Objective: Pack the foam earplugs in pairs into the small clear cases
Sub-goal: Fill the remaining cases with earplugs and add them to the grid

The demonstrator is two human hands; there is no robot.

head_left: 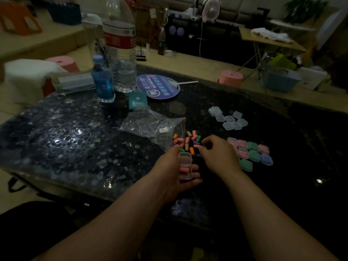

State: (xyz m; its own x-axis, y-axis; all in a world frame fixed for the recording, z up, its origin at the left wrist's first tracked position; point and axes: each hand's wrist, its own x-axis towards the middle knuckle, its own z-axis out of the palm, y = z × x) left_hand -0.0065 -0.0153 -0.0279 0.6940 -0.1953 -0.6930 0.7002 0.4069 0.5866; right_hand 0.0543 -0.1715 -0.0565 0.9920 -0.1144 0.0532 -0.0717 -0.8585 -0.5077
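Observation:
My left hand [174, 171] holds an open clear case [185, 167] with one pink earplug lying in its lower half. My right hand [216, 152] hovers just right of it and pinches a pink earplug [197, 146] at the fingertips. A loose pile of coloured foam earplugs [188, 143] lies on the dark table right behind both hands. Several filled, closed cases [252, 152] sit in a cluster to the right of my right hand. Several empty clear cases [228, 118] lie farther back on the right.
A crumpled clear plastic bag [152, 125] lies left of the pile. Behind it stand a blue bottle [102, 81], a big water bottle [120, 48], a green card [137, 102] and a round blue fan [158, 87]. The table edge [62, 183] runs near my forearms.

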